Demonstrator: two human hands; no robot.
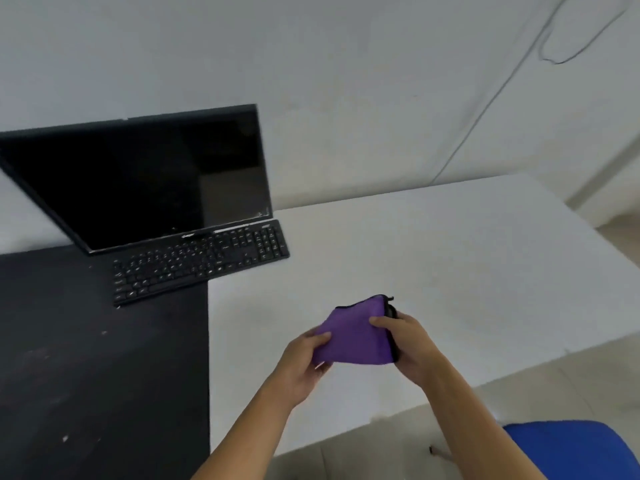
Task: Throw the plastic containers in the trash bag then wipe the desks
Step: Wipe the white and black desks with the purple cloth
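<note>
A folded purple cloth (pixel 353 332) with a black edge is held above the white desk (pixel 450 271). My left hand (pixel 304 362) grips its left side and my right hand (pixel 408 344) grips its right side, thumbs on top. The cloth hangs a little above the white desk's front half. A black desk (pixel 86 358) adjoins the white one on the left and shows pale specks and smudges. No plastic containers or trash bag are in view.
A black monitor (pixel 145 181) stands at the back where the two desks meet, with a black keyboard (pixel 201 261) in front of it spanning both. A blue chair seat (pixel 581 448) sits at the lower right. Cables run down the wall.
</note>
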